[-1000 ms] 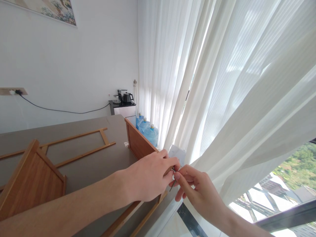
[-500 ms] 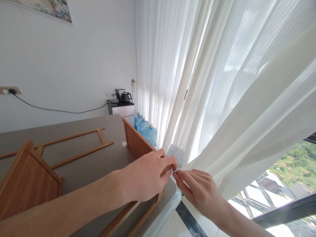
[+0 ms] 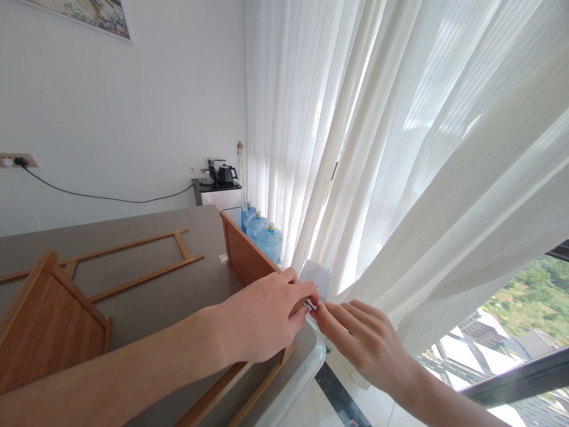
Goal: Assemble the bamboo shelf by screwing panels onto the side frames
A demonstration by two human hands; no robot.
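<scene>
My left hand (image 3: pixel 267 317) wraps over the near end of an upright wooden panel (image 3: pixel 243 255) that stands on the grey table (image 3: pixel 169 302). My right hand (image 3: pixel 355 341) reaches in from the right, its fingertips pinched on a small metal piece (image 3: pixel 312 306) at the panel's end, right against my left thumb. What the piece is I cannot make out; most of it is hidden by the fingers.
A wooden ladder-like frame (image 3: pixel 133 261) lies flat on the table, and another wooden panel (image 3: pixel 48 323) leans at the left. White curtains (image 3: pixel 400 148) hang close on the right. Water bottles (image 3: pixel 264 237) and a kettle stand (image 3: pixel 220 190) sit by the far wall.
A thin dark tool that hung from my right fingers a second ago is no longer visible. My right hand dropped, flattened, then closed back in on the panel's end.
</scene>
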